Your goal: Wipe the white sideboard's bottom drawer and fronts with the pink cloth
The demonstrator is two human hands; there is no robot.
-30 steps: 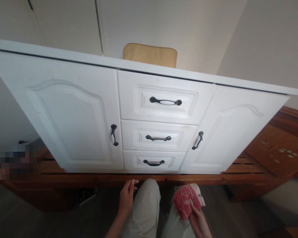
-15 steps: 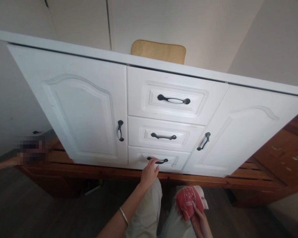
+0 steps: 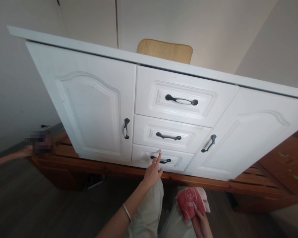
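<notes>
Three drawers run down the middle of the white cabinet (image 3: 94,109), all shut, so nothing of their contents shows, and no label or writing can be read anywhere on it. The left hand (image 3: 152,173) reaches up to the bottom drawer (image 3: 164,158), fingers open and stretched, the fingertips (image 3: 159,153) touching the drawer front right at its dark handle (image 3: 161,161) without closing around it. A thin bracelet (image 3: 126,212) circles that wrist. The right hand (image 3: 201,223) rests low on the person's knee, at the bottom edge of the view, closed on a red cloth (image 3: 188,204) with small white marks, too small to make out as writing. The middle drawer (image 3: 171,134) and the top drawer (image 3: 181,97) sit above, each with its own dark handle, and a closed door flanks them on either side. A tan cushion (image 3: 165,51) lies on the cabinet's top near its back edge. The cabinet stands on a wooden frame (image 3: 213,183).
</notes>
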